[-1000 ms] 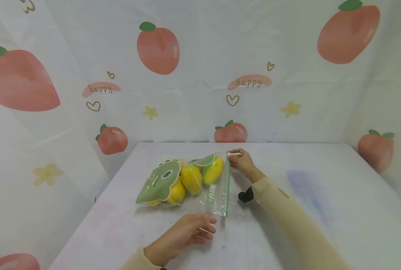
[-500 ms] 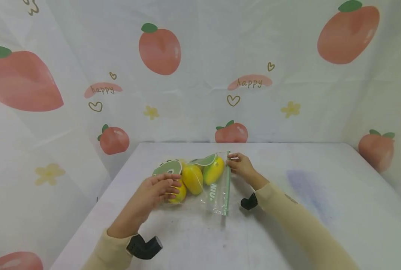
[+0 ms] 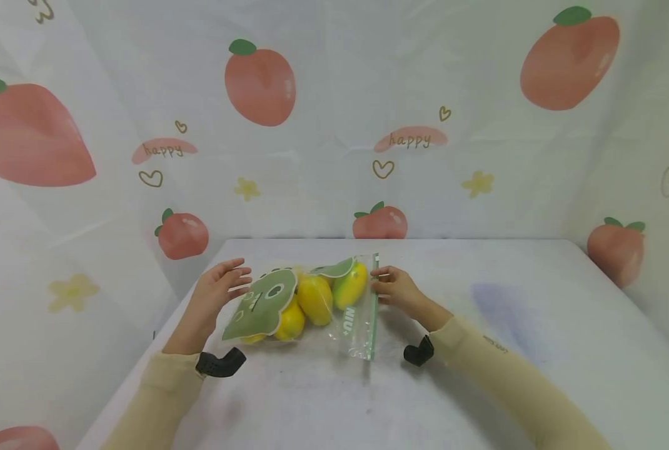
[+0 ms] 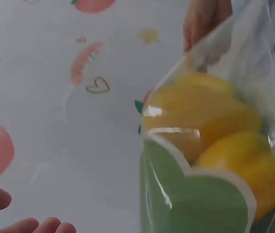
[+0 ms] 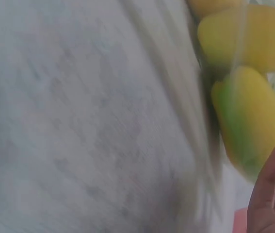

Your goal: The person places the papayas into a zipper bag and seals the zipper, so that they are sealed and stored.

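Note:
A clear zip bag [image 3: 261,309] with a green cartoon print lies on its side on the table, its green zip edge to the right. Several yellow mangoes fill it, one of them a greener mango [image 5: 251,121] near the zip end. My right hand [image 3: 399,290] pinches the zip edge between thumb and fingers, partly cut off in the right wrist view. At the bag's closed left end, my left hand [image 3: 213,290] holds nothing, fingers extended toward the printed side. In the left wrist view, its fingertips [image 4: 50,225] show apart from the bag.
The white table [image 3: 452,400] reaches back to a hanging cloth [image 3: 323,175] printed with peaches, flowers and hearts. A bluish stain [image 3: 503,319] marks the tabletop at right. Black wrist cameras, one on the left wrist [image 3: 220,362] and one on the right wrist [image 3: 419,351], jut over the table.
My left hand has moved from in front of the bag, across its print, to beyond its left end. My right hand stays at the zip edge, sliding slightly toward me; the bag has barely moved.

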A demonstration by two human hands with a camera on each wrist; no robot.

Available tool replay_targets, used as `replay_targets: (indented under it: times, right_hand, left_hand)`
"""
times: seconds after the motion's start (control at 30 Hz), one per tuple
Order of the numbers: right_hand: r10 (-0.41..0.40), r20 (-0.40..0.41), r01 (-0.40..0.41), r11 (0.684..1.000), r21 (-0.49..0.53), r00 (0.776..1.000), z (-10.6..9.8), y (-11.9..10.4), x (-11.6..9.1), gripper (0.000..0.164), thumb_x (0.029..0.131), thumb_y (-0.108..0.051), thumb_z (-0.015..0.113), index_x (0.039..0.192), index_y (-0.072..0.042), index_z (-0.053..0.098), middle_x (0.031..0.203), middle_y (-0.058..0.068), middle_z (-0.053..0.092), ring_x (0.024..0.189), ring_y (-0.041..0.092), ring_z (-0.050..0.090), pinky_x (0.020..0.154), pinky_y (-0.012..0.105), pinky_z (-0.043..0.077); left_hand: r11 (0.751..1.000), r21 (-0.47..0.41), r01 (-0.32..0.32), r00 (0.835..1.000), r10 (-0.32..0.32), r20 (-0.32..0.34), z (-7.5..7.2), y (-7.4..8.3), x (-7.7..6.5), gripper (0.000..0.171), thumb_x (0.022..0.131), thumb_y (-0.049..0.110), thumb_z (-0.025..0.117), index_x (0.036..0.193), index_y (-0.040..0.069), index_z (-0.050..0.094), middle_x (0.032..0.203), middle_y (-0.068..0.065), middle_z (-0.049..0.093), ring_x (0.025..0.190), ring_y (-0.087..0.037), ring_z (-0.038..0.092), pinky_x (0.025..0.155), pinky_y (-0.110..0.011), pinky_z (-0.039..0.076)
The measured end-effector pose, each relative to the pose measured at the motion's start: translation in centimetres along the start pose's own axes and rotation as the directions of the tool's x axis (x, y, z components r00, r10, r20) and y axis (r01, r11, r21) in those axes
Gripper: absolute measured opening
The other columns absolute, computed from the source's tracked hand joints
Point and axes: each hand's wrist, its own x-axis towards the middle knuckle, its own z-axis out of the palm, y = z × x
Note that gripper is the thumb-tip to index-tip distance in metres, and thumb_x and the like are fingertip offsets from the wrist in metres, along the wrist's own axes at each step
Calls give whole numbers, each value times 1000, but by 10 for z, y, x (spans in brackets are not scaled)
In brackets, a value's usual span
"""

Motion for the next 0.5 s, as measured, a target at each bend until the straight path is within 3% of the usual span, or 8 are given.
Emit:
replay_targets:
  times: [0.2, 0.5]
  right_hand:
    - [30, 14, -30, 999, -11, 999, 3, -1, -8, 42, 92, -4, 61, 130, 8, 48, 118, 16, 51, 90, 13, 59, 87, 36, 57]
    - [27, 2, -27, 998, -57, 1000, -4, -5, -17, 45, 93, -2, 59, 134, 8, 47, 129, 23, 45, 93, 13, 59, 92, 37, 54]
  left_hand:
    - [994, 111, 16, 999, -19, 28, -12, -18, 18, 54, 104, 22, 38, 149, -4, 26, 145, -29, 38, 129, -38, 46, 107, -39, 44]
    - [980, 197, 28, 994, -48, 96, -23, -33, 32, 57, 103, 24, 41, 149, -6, 26, 148, -31, 33, 134, -44, 38, 111, -50, 36]
